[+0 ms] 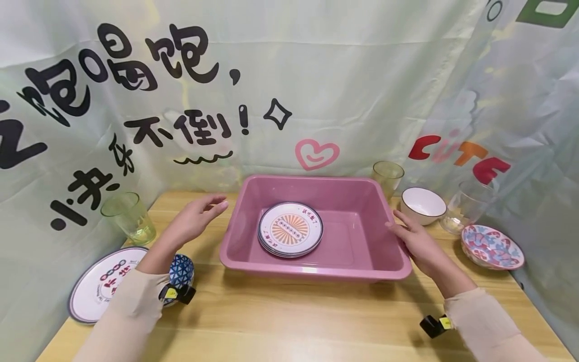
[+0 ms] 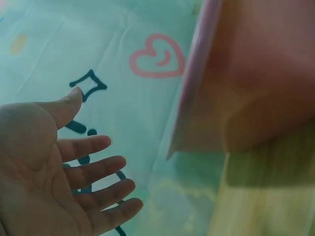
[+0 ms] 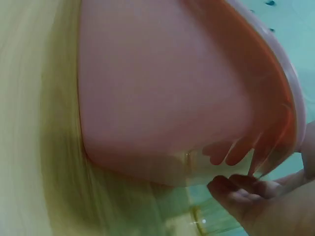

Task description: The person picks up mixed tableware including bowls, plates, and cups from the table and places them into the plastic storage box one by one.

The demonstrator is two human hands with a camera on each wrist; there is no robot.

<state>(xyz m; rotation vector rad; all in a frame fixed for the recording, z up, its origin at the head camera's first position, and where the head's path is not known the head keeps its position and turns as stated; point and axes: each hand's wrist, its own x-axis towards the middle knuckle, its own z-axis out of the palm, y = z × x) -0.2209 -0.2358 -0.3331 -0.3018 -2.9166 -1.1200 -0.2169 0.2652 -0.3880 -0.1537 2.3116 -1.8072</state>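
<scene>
A pink plastic basin [image 1: 353, 236] stands on the wooden table in the middle. Inside it, toward the left, lies a stack of round plates [image 1: 290, 229] with dark rims; the top one has an orange ray pattern. My left hand [image 1: 196, 218] hovers just left of the basin, apart from it. Its fingers [image 2: 98, 174] are spread and the palm holds nothing. At the basin's right side my right hand [image 1: 418, 246] grips the rim, thumb over the edge and fingers [image 3: 246, 189] low along the outer wall.
On the left are a yellow-green glass [image 1: 131, 218], a large oval plate [image 1: 90, 286] and a blue patterned bowl [image 1: 182, 271] partly behind my forearm. On the right stand an amber glass [image 1: 388, 176], a white bowl [image 1: 422, 203], a clear glass [image 1: 466, 206] and a colourful bowl [image 1: 493, 246]. A printed curtain [image 1: 289, 75] hangs behind.
</scene>
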